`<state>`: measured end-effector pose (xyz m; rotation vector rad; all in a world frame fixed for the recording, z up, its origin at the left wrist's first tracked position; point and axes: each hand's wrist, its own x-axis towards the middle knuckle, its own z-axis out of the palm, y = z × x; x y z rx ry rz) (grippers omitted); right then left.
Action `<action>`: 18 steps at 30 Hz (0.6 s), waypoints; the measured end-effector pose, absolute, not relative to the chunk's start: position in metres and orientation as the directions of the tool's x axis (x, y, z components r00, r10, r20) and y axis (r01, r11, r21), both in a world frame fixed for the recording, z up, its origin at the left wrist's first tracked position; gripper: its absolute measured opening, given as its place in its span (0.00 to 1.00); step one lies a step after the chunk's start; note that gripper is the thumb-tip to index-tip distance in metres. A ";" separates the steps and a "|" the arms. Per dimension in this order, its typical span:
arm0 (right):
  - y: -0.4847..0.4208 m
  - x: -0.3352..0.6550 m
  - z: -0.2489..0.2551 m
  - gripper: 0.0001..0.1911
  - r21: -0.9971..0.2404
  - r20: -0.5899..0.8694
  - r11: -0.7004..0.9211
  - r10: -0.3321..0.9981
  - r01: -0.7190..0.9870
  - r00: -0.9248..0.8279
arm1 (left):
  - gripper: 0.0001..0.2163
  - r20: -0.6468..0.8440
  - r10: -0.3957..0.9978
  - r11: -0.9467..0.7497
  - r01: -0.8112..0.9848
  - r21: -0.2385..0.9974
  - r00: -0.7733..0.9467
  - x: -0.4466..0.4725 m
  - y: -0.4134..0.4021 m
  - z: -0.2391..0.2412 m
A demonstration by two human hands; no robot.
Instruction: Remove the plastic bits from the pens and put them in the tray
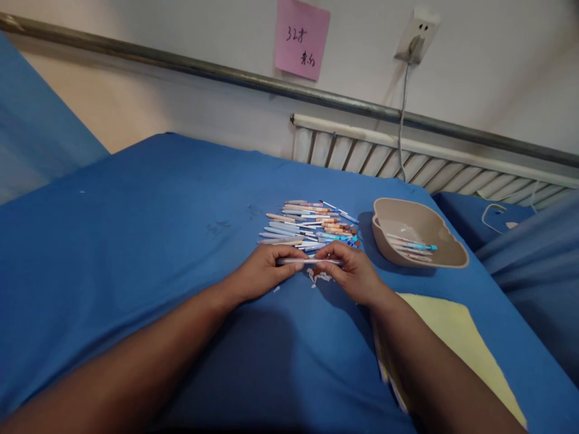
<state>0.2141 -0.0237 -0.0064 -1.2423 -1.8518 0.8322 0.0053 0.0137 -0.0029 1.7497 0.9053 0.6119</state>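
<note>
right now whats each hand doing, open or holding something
Left hand: closed, pinching the left part of a slim, straight whitish pen.
Right hand: closed, pinching the same pen's right part.

Pretty dim feed on my end, darkest along the bottom edge. I've got a soft shadow on the blue sheet bottom center, faint shine inside the bowl, mushy-looking pens mid-frame.
</note>
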 end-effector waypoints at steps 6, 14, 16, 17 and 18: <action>-0.024 0.214 -0.007 0.03 -0.777 0.293 0.402 0.912 0.484 -0.288 | 0.11 -0.035 0.870 -0.136 0.307 0.942 0.493 0.005 0.014 0.003; -0.027 0.212 -0.006 0.04 -0.748 0.366 0.474 0.878 0.465 -0.308 | 0.10 -0.067 0.857 -0.063 0.233 0.971 0.511 0.005 0.012 0.007; -0.028 0.211 -0.006 0.04 -0.746 0.368 0.476 0.877 0.466 -0.309 | 0.09 -0.046 0.858 -0.089 0.236 0.968 0.512 0.005 0.012 0.007; -0.028 0.211 -0.005 0.04 -0.741 0.371 0.479 0.876 0.471 -0.308 | 0.09 -0.028 0.861 -0.110 0.240 0.964 0.508 0.004 0.012 0.007; -0.028 0.210 -0.005 0.04 -0.733 0.377 0.484 0.874 0.478 -0.306 | 0.09 -0.010 0.865 -0.132 0.247 0.960 0.501 0.004 0.011 0.007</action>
